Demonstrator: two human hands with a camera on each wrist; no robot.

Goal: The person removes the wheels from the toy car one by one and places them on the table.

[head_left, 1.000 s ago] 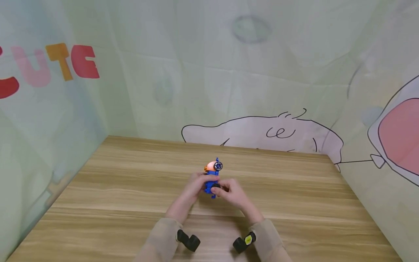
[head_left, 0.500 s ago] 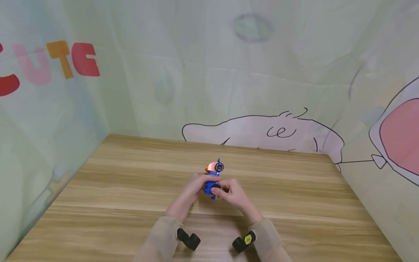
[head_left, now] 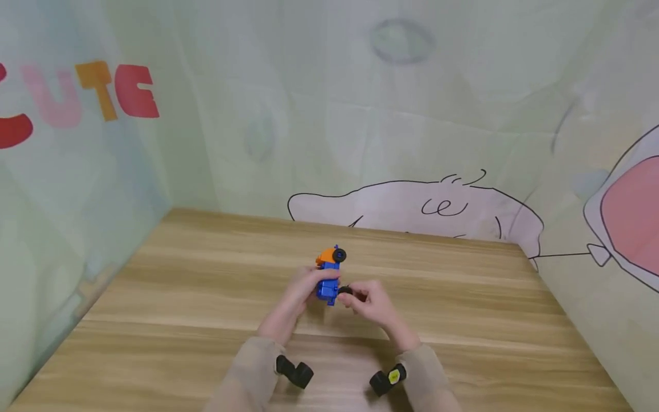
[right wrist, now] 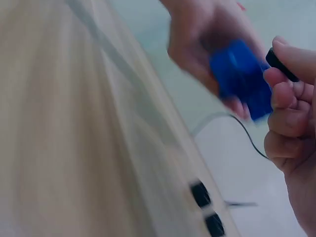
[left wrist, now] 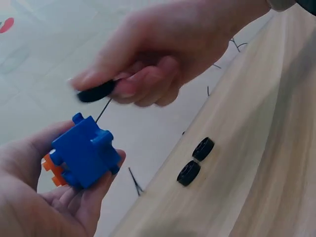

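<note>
The left hand grips a blue and orange toy, its thumb across the blue part. One black wheel sits at the toy's orange end. Between thumb and fingers the right hand pinches another black wheel, just right of the toy's near end. In the left wrist view, this wheel is apart from the blue body, above its pegs. The right wrist view shows the wheel close to the blurred blue body; whether they touch there, I cannot tell.
Two black wheels lie side by side on the wooden table, near its edge. A printed cloth backdrop stands behind the table and along its sides. Each wrist wears a black camera.
The right hand has drawn the wheel off to the right, away from the toy's near end. The left hand has shifted slightly up and left with the toy, turning it a little.
</note>
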